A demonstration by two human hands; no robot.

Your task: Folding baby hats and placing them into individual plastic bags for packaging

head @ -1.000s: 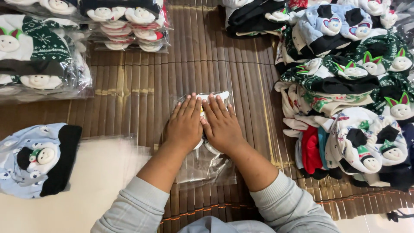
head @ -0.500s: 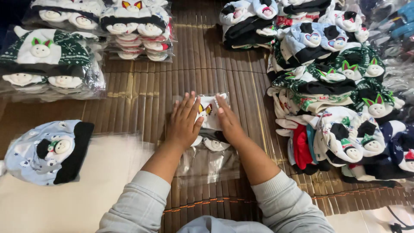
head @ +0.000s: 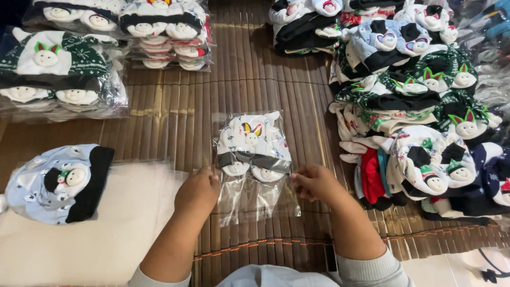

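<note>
A clear plastic bag [head: 254,196] lies on the bamboo mat [head: 175,122] in front of me, with a white knitted hat set [head: 254,146] bearing small doll faces inside its upper half. My left hand [head: 197,191] pinches the bag's left edge beside the hats. My right hand [head: 316,182] grips the bag's right edge. The lower half of the bag is flat and see-through.
A light blue and black hat [head: 56,183] rests on a stack of clear bags [head: 122,223] at the left. Bagged hat piles [head: 64,74] sit at the back left. Loose hats in several colours [head: 419,111] are heaped along the right side.
Both hands were pressing flat on top of the bagged hats; they have slid down and apart to the bag's side edges, uncovering the hats.
</note>
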